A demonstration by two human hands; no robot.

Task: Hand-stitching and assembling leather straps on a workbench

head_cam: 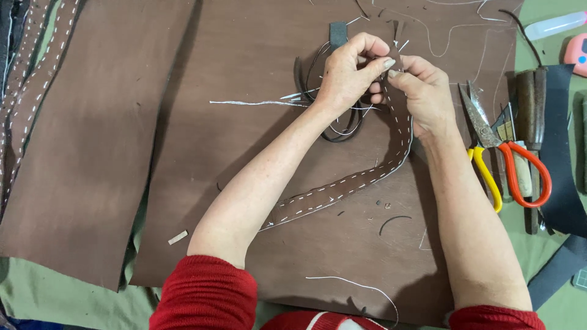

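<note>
L hand & R hand both pinch top end of the stitched brown leather strap, which curves down over the leather sheet on the counter. White stitching looks complete along most of it; only the pinched end seems left. Scissors lie to the R.

Matt brown leather sheet; stitched leather strap; glossy plastic-handled metal scissors.

brown leather strap with white stitching, orange-handled scissors, red sleeves
</note>
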